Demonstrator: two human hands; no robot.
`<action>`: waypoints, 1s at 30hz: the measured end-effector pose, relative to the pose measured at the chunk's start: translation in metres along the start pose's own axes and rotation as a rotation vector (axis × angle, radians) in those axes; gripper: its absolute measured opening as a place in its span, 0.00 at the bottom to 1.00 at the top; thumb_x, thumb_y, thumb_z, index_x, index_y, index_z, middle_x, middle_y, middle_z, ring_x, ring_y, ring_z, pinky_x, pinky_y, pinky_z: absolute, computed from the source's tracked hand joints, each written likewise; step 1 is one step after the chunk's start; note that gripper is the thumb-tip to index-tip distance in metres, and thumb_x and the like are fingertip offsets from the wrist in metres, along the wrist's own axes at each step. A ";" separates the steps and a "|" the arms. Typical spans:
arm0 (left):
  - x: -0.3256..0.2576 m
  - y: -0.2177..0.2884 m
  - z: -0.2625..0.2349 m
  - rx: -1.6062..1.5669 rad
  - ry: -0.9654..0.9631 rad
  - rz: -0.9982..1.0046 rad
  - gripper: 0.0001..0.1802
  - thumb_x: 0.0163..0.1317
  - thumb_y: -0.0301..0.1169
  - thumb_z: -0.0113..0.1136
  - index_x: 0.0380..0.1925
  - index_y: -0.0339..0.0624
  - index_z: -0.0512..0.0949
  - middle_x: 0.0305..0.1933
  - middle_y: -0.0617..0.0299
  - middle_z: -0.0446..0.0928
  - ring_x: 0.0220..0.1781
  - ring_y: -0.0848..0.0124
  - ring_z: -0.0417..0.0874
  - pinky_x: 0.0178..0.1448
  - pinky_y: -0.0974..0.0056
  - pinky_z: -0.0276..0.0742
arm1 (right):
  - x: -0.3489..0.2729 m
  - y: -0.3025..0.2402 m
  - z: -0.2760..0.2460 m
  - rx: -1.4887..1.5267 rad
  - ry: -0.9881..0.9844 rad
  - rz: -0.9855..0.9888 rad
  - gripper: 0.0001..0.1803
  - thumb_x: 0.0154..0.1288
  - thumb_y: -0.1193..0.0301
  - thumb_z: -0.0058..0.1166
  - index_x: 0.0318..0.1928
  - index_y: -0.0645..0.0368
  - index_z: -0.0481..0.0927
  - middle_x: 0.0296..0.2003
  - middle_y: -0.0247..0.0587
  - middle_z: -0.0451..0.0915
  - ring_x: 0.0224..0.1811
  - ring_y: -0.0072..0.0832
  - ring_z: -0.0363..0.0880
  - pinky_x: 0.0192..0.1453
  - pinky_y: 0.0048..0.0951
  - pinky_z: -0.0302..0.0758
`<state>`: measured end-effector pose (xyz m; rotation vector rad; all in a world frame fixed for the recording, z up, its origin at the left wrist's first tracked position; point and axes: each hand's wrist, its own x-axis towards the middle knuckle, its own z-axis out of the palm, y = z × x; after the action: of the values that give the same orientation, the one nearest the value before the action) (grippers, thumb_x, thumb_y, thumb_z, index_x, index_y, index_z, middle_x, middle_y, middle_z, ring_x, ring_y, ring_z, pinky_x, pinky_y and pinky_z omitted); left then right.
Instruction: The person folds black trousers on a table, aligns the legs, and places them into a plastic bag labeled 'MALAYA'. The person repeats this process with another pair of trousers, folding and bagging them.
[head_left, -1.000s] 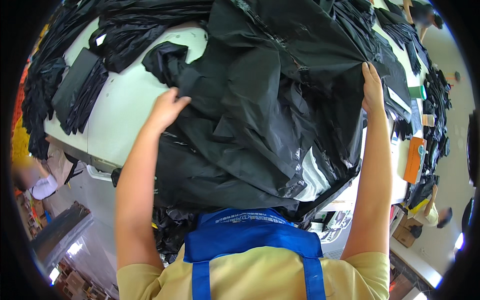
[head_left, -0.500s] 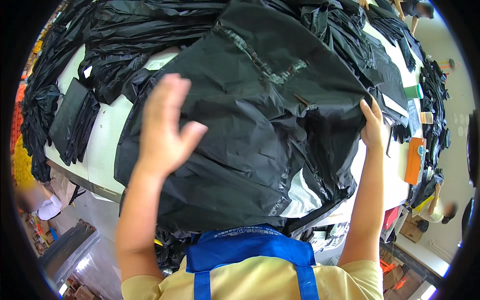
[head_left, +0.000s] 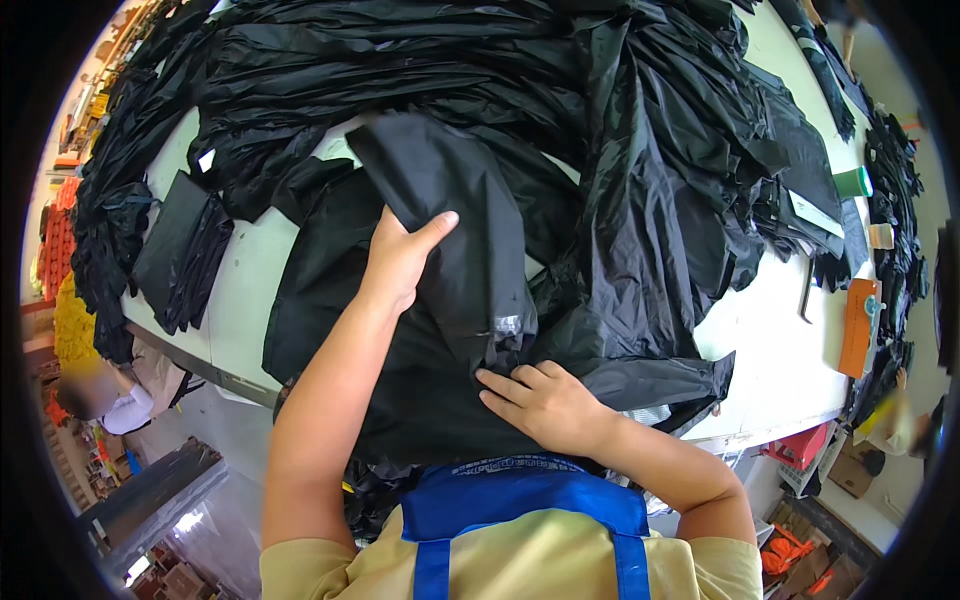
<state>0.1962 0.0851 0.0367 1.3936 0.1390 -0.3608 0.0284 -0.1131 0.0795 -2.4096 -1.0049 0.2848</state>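
Observation:
A black, thin-fabric garment (head_left: 420, 400) lies bunched in front of me on the white table. My left hand (head_left: 398, 255) grips a raised, folded part of it, thumb on top and the other fingers hidden behind the cloth. A short shiny strip (head_left: 507, 324) shows low on that fold. Just below and right of the strip, my right hand (head_left: 545, 405) rests palm down, its fingers spread and their tips touching the black cloth. The thumb of this hand cannot be made out. A crumpled flap (head_left: 650, 380) extends rightward beyond my right hand.
Heaped black garments (head_left: 400, 60) cover the table's far side. A folded black stack (head_left: 180, 255) lies left. Rightward on the white table (head_left: 770, 340) are a bent dark tool (head_left: 806, 290), a green roll (head_left: 853, 183) and an orange box (head_left: 858, 328). A person (head_left: 120, 390) is at left.
My left hand has moved right and taken hold of the cloth. My right hand has let go of the garment's right edge and come down to the middle. The spread-out garment is now folded and bunched.

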 end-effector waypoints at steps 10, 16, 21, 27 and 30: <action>-0.085 -0.003 -0.092 -0.708 0.018 -0.068 0.26 0.60 0.25 0.49 0.60 0.35 0.67 0.62 0.53 0.72 0.63 0.55 0.71 0.69 0.50 0.63 | -0.062 0.062 -0.006 -0.064 0.326 0.695 0.34 0.50 0.63 0.66 0.57 0.59 0.72 0.53 0.47 0.72 0.56 0.47 0.69 0.61 0.42 0.64; -0.135 -0.019 -0.120 -0.669 0.214 -0.039 0.29 0.57 0.24 0.50 0.62 0.41 0.66 0.62 0.55 0.70 0.65 0.57 0.70 0.68 0.52 0.64 | -0.052 0.026 0.007 -0.020 0.247 0.479 0.31 0.49 0.60 0.67 0.54 0.57 0.76 0.47 0.43 0.73 0.50 0.43 0.71 0.57 0.41 0.66; -0.144 -0.029 -0.118 0.404 0.922 0.265 0.35 0.54 0.19 0.58 0.64 0.42 0.60 0.50 0.58 0.70 0.49 0.69 0.71 0.54 0.64 0.70 | -0.050 0.018 0.022 0.015 0.002 0.543 0.26 0.49 0.63 0.66 0.50 0.55 0.78 0.36 0.40 0.79 0.44 0.39 0.76 0.52 0.39 0.68; -0.122 0.023 -0.046 1.020 0.195 0.119 0.22 0.60 0.36 0.64 0.55 0.49 0.72 0.16 0.65 0.68 0.21 0.77 0.72 0.31 0.69 0.70 | -0.062 -0.002 0.019 -0.106 0.309 0.253 0.11 0.46 0.78 0.58 0.33 0.57 0.77 0.27 0.40 0.73 0.29 0.39 0.75 0.36 0.36 0.72; -0.131 0.009 -0.065 0.641 0.173 0.143 0.15 0.56 0.32 0.67 0.38 0.41 0.73 0.25 0.67 0.73 0.26 0.79 0.74 0.34 0.74 0.69 | -0.081 -0.018 0.021 -0.177 0.589 0.161 0.12 0.42 0.83 0.56 0.30 0.61 0.73 0.32 0.46 0.73 0.32 0.41 0.78 0.34 0.38 0.76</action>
<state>0.0836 0.1711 0.0733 2.0569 0.0646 -0.1656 -0.0470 -0.1522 0.0710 -2.4993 -0.5858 -0.4576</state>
